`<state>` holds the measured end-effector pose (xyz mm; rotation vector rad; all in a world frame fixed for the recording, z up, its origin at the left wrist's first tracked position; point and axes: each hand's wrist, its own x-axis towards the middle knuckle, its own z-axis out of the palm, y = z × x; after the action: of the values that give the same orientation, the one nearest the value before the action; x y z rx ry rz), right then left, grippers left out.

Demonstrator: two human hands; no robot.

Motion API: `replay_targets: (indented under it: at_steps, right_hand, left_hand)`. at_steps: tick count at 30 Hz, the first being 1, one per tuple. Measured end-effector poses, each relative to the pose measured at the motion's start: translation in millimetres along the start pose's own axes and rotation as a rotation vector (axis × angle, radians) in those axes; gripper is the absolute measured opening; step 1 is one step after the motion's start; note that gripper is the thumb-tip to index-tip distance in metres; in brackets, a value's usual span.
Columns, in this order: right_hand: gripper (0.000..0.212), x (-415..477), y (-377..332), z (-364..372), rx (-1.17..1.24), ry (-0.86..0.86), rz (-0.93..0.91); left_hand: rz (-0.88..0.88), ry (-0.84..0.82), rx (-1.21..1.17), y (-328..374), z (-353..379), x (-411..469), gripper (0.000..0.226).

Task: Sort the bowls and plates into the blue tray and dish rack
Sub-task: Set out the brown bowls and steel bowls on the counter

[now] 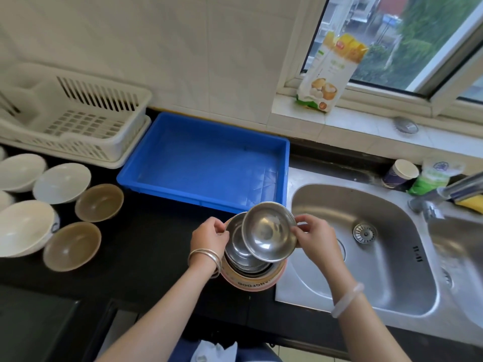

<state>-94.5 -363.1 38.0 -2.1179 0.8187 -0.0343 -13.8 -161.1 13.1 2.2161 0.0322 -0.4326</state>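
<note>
Right hand pinches the tilted top steel plate, left hand grips the stack rim; blue tray lies directly behind the stack, both hands equally near.

Little lettering can be read here: the pink bowl at the bottom of the stack on the counter carries dark capitals along its rim, seen upside down, of which roughly "ANGFOOD" shows, the start of the word hidden by the curve. The flour bag on the windowsill has a red brand badge and printed characters above pictures of buns, but they are too blurred to make out. The green packet and the paper cup behind the sink bear printed marks that are likewise too small to read.
</note>
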Motion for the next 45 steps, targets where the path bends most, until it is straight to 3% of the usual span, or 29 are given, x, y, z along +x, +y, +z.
replay_targets:
  at_steps: [4,11,24,34,45]
  right_hand:
    - [0.024,2,-23,-2,0.119,-0.039,-0.041]
    - [0.023,12,-66,29,0.226,-0.156,-0.095]
    - [0.012,41,-123,186,0.159,-0.402,-0.056]
    - [0.008,48,-127,264,0.189,-0.411,0.068]
    - [0.012,53,-122,288,0.207,-0.382,0.162]
  left_hand:
    - [-0.048,0.069,-0.114,-6,-24,-1,0.020]
    - [-0.226,0.220,-0.297,-43,-72,-6,0.016]
    - [-0.523,0.448,-0.532,-156,-133,-14,0.019]
    - [-0.635,0.468,-0.548,-198,-147,-3,0.020]
    - [-0.639,0.411,-0.560,-205,-149,3,0.020]
